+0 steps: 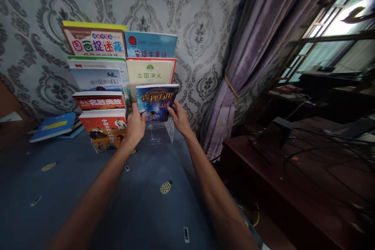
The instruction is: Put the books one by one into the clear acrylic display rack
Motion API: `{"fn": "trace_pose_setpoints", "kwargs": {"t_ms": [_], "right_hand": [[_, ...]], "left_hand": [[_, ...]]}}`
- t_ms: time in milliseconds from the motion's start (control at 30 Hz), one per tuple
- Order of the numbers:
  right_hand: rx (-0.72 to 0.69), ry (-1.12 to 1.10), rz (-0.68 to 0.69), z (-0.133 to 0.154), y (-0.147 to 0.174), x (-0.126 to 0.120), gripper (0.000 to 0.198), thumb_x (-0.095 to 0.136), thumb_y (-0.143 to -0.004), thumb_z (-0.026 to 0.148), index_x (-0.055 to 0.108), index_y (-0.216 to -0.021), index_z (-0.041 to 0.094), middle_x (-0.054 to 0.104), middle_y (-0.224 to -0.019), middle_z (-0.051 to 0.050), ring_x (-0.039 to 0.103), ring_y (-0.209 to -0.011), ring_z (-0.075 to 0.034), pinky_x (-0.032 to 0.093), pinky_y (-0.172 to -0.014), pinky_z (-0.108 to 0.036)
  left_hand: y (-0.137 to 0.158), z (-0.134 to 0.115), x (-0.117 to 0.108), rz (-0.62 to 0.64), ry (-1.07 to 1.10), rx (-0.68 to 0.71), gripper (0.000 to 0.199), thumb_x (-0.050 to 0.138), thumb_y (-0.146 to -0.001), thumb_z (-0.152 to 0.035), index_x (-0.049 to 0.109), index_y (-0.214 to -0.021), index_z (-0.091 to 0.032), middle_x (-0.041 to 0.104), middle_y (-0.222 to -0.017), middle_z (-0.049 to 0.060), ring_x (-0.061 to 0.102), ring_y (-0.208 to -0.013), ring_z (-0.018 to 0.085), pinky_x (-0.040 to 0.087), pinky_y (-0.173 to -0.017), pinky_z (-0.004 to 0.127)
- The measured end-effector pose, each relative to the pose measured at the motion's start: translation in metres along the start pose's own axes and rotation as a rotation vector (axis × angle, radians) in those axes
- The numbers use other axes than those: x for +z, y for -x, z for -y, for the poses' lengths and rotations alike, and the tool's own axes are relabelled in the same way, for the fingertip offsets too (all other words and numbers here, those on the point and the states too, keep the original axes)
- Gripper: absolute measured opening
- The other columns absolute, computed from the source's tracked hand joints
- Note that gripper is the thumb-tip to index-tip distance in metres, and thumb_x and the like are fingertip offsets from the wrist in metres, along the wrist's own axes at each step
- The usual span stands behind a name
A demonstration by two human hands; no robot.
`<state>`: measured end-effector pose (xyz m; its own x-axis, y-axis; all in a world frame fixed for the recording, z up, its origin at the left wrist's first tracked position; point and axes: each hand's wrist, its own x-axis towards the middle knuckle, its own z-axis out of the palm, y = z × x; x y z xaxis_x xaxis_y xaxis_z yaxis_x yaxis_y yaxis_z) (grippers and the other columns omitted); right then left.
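Observation:
A dark blue paperback book (156, 101) with gold title lettering is held between my two hands. My left hand (136, 123) grips its left edge, the thumb on the cover. On the opposite edge, my right hand (179, 117) is closed with fingers at the side. The book is upright, in front of the right column of a clear tiered book stand (152, 134). Behind it stands a cream book (149, 72), and higher up a light blue book (152, 43). The left column holds several books, among them an orange-red one (105, 129) at the bottom front.
A blue cloth with pineapple prints covers the table (140, 203). Blue books (54, 127) lie flat at the left. Patterned wallpaper and a purple curtain (231, 70) are behind. A dark red desk (278, 175) with tangled cables stands at the right.

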<state>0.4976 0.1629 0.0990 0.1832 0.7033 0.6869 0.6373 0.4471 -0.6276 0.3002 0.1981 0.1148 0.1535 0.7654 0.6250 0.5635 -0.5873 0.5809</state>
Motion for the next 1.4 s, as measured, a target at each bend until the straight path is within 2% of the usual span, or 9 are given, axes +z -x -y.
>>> {"fn": "trace_pose_setpoints", "kwargs": {"t_ms": [133, 200, 333, 500, 733, 1000, 1200, 1400], "right_hand": [[0.009, 0.044, 0.008, 0.0, 0.002, -0.001, 0.03, 0.047, -0.1, 0.042, 0.059, -0.121, 0.024, 0.065, -0.078, -0.001, 0.06, -0.07, -0.02, 0.051, -0.071, -0.034], [0.012, 0.084, 0.002, 0.0, 0.002, 0.0, 0.028, 0.047, -0.099, 0.039, 0.06, -0.117, 0.023, 0.064, -0.076, -0.001, 0.059, -0.067, -0.02, 0.049, -0.068, -0.032], [0.024, 0.167, -0.021, -0.005, 0.002, 0.003, 0.025, 0.049, -0.097, 0.037, 0.062, -0.111, 0.02, 0.066, -0.078, -0.004, 0.059, -0.068, -0.022, 0.045, -0.069, -0.033], [0.008, 0.207, -0.056, -0.012, 0.002, 0.007, 0.02, 0.053, -0.094, 0.034, 0.065, -0.101, 0.021, 0.07, -0.089, -0.007, 0.061, -0.077, -0.023, 0.047, -0.076, -0.034], [0.006, 0.21, -0.113, -0.013, 0.003, 0.014, 0.026, 0.054, -0.092, 0.031, 0.067, -0.112, 0.019, 0.07, -0.101, -0.011, 0.062, -0.087, -0.025, 0.049, -0.085, -0.038], [0.014, 0.183, -0.233, -0.003, 0.006, 0.019, 0.034, 0.056, -0.091, 0.027, 0.066, -0.122, 0.019, 0.066, -0.104, -0.011, 0.062, -0.082, -0.023, 0.052, -0.082, -0.038], [0.026, 0.162, -0.245, -0.006, 0.004, 0.021, 0.039, 0.058, -0.088, 0.024, 0.066, -0.126, 0.02, 0.068, -0.102, -0.012, 0.064, -0.086, -0.026, 0.053, -0.084, -0.041], [0.014, 0.077, -0.252, -0.008, 0.003, 0.02, 0.045, 0.053, -0.087, 0.02, 0.065, -0.13, 0.022, 0.073, -0.111, -0.01, 0.068, -0.095, -0.025, 0.054, -0.091, -0.041]], "left_hand": [[-0.001, 0.0, 0.002, 0.057, -0.054, -0.05, 0.028, 0.053, -0.093, -0.022, 0.053, -0.12, -0.016, 0.07, -0.095, 0.014, 0.07, -0.091, 0.03, 0.053, -0.078, 0.039], [-0.001, 0.001, 0.004, 0.047, -0.089, -0.04, 0.024, 0.053, -0.093, -0.022, 0.054, -0.116, -0.015, 0.07, -0.1, 0.015, 0.069, -0.096, 0.031, 0.053, -0.082, 0.04], [-0.001, 0.003, 0.006, 0.016, -0.155, 0.002, 0.02, 0.054, -0.091, -0.021, 0.055, -0.11, -0.014, 0.066, -0.111, 0.019, 0.065, -0.108, 0.035, 0.053, -0.09, 0.045], [-0.001, 0.004, 0.008, 0.028, -0.168, -0.028, 0.02, 0.053, -0.091, -0.021, 0.055, -0.111, -0.014, 0.063, -0.113, 0.021, 0.064, -0.11, 0.036, 0.053, -0.092, 0.047], [-0.005, 0.0, 0.011, 0.034, -0.27, -0.043, 0.024, 0.057, -0.09, -0.02, 0.053, -0.112, -0.011, 0.062, -0.115, 0.02, 0.066, -0.11, 0.035, 0.053, -0.092, 0.045], [-0.007, -0.014, 0.0, 0.131, -0.381, -0.035, 0.029, 0.055, -0.094, -0.016, 0.047, -0.12, -0.008, 0.067, -0.109, 0.023, 0.074, -0.095, 0.035, 0.056, -0.077, 0.041], [-0.009, -0.015, -0.001, 0.132, -0.429, -0.003, 0.028, 0.052, -0.093, -0.013, 0.045, -0.12, -0.01, 0.071, -0.103, 0.023, 0.075, -0.089, 0.035, 0.056, -0.073, 0.04], [-0.012, -0.013, 0.002, 0.117, -0.414, -0.005, 0.029, 0.05, -0.094, -0.016, 0.045, -0.121, -0.011, 0.073, -0.097, 0.023, 0.076, -0.084, 0.034, 0.057, -0.071, 0.041]]}}
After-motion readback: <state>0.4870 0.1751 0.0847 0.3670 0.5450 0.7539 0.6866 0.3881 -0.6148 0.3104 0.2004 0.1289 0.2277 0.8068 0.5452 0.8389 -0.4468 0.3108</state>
